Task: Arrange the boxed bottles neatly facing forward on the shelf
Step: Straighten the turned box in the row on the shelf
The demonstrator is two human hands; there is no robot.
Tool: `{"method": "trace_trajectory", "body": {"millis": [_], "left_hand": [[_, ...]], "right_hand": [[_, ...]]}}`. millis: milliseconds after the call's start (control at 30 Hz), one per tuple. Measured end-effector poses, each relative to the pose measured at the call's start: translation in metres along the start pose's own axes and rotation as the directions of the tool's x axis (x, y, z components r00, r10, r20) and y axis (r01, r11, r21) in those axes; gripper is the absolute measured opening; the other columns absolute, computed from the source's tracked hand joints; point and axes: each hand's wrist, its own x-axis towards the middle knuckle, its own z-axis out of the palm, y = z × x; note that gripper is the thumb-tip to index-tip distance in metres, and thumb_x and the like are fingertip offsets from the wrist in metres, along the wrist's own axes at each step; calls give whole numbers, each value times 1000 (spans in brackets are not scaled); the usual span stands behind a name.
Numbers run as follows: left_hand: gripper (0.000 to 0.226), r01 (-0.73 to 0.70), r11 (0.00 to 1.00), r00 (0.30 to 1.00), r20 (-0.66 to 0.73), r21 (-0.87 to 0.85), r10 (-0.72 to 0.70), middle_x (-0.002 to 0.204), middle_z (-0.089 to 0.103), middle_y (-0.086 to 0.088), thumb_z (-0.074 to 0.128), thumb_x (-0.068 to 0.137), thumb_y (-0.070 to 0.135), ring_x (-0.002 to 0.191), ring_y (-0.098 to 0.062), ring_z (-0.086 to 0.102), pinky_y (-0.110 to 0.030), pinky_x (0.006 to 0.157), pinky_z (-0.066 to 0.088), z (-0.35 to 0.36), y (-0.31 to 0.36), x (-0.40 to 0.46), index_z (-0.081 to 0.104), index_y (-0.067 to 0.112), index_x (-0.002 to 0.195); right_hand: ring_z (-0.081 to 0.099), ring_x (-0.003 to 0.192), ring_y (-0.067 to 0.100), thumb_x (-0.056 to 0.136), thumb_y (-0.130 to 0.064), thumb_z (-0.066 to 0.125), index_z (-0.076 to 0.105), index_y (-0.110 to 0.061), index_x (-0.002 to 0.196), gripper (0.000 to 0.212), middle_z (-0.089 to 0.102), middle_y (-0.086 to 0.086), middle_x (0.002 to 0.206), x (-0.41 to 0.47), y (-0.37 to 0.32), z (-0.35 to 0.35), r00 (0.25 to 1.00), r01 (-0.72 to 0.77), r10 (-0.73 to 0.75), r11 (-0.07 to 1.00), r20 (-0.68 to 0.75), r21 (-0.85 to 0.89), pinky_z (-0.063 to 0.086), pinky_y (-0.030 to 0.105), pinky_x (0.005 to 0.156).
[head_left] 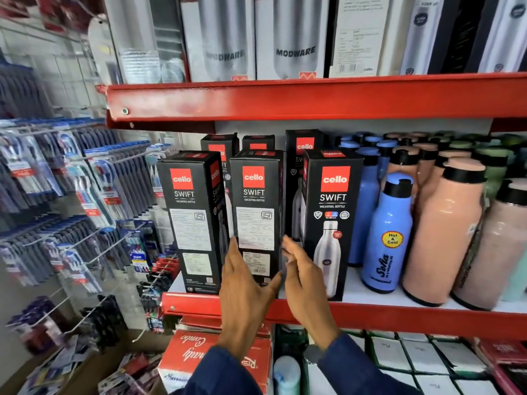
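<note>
Three black Cello Swift bottle boxes stand in the front row of the red-edged shelf [370, 313]. The left box [192, 220] and the middle box [255, 206] show their label sides; the right box [330, 212] shows its bottle picture. More black boxes [303, 155] stand behind them. My left hand [242, 289] is at the lower left of the middle box, fingers spread, thumb across its bottom front. My right hand [302, 277] is blurred, open, at the gap between the middle and right boxes. Whether either hand presses the middle box is unclear.
Blue bottles [389, 232] and peach bottles [439, 235] crowd the shelf right of the boxes. Modware boxes [293, 38] fill the shelf above. Toothbrush packs [85, 195] hang on hooks at the left. A red carton [199, 357] sits below.
</note>
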Motion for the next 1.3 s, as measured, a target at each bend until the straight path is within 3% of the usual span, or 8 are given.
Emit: {"method": "trace_trajectory", "body": {"millis": [133, 233, 467, 600, 767, 967, 1100, 1300], "left_hand": [[113, 39, 998, 997, -71, -58, -43, 150, 45, -9, 86, 64, 52, 131, -30, 52, -48, 97, 53, 4, -3, 14, 20, 19, 150], [113, -8, 988, 997, -77, -151, -3, 149, 45, -7, 87, 62, 45, 134, -24, 49, -36, 106, 46, 3, -9, 18, 22, 18, 150], [106, -108, 921, 994, -37, -375, 102, 144, 49, 11, 83, 60, 38, 132, -9, 50, -39, 108, 47, -12, -12, 32, 27, 29, 150], [98, -87, 890, 986, 88, -447, 140, 153, 43, 6, 73, 69, 30, 139, -14, 44, -48, 112, 43, -20, -20, 42, 24, 30, 153], [80, -58, 901, 947, 262, -430, 187, 162, 32, 5, 52, 85, 20, 148, -7, 29, -43, 122, 29, -21, -29, 47, 18, 24, 157], [72, -28, 921, 908, 375, -389, 186, 135, 46, 27, 44, 91, 27, 115, 20, 46, 2, 94, 29, -7, -46, 44, 14, 26, 156], [59, -97, 919, 912, 335, -383, 236, 148, 48, 11, 45, 100, 15, 123, 21, 43, -1, 99, 32, 0, -53, 40, 25, 16, 154], [57, -196, 926, 917, 275, -322, 290, 135, 62, 6, 55, 95, 12, 112, -12, 64, -11, 95, 46, -14, -53, 25, 39, 26, 147]], "right_hand": [[45, 120, -18, 100, -5, 34, 43, -22, 141, 46, 55, -5, 138, 0, -4, 3, 1000, 11, -11, 1000, 10, 28, 31, 0, 99], [44, 127, -11, 100, -10, 36, 41, -25, 142, 45, 53, -8, 141, -3, -4, 1, 999, 47, -48, 999, -14, -14, 33, 6, 104], [54, 127, 21, 99, -18, 45, 31, -19, 148, 51, 54, 9, 141, -1, 0, 8, 991, 12, -39, 977, -125, -212, 46, 40, 106], [58, 121, 14, 98, -23, 48, 41, -14, 142, 46, 62, 7, 132, 3, 0, 12, 980, 0, -45, 973, -192, -229, 50, 35, 102], [67, 72, 0, 92, -20, 60, 59, -15, 125, 33, 68, -8, 81, 3, 5, 26, 957, -16, -52, 972, -284, -234, 54, 9, 66], [68, 86, 16, 90, -14, 64, 62, -11, 122, 32, 76, 11, 87, 0, 23, 34, 947, -51, -38, 963, -320, -266, 49, 7, 76], [50, 110, 4, 89, -11, 64, 61, -7, 124, 35, 76, 10, 90, -2, 28, 34, 947, -50, -38, 963, -319, -264, 41, -5, 68], [68, 80, -3, 89, -14, 65, 62, -14, 125, 36, 72, -5, 102, -14, 27, 29, 937, -64, -8, 979, -349, -196, 43, -5, 69]]}}
